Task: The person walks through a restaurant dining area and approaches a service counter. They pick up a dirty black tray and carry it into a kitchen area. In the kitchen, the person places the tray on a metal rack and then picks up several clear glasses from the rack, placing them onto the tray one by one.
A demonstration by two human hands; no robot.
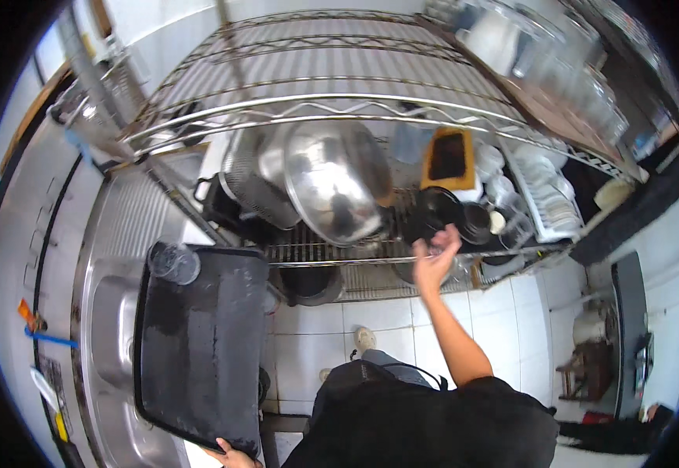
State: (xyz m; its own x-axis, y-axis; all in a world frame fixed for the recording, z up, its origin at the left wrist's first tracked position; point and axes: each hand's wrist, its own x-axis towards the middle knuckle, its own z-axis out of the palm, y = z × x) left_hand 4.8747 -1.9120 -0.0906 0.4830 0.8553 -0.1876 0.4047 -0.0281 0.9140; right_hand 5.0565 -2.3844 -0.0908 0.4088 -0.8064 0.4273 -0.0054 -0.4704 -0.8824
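My left hand (231, 455) grips the near edge of a large black rectangular tray (199, 351) beside the sink. The tray's surface looks wet in patches. At its far left corner rests a clear round container (174, 263). My right hand (438, 257) is stretched to the front rail of a wire shelf (339, 261), its blurred fingers apart and seemingly holding nothing. Just beyond those fingers is a round black bowl or pot (436, 206); I cannot tell whether they touch it. A smaller dark round container (475, 223) sits to the right.
Large steel bowls (331, 181) and a perforated steel pan (260, 193) lean on the shelf. White dishes (550, 199) fill a rack at right. Glassware (573, 82) stands above. A stainless sink (114, 333) runs along the left. Another person's dark sleeve (609, 436) shows at lower right.
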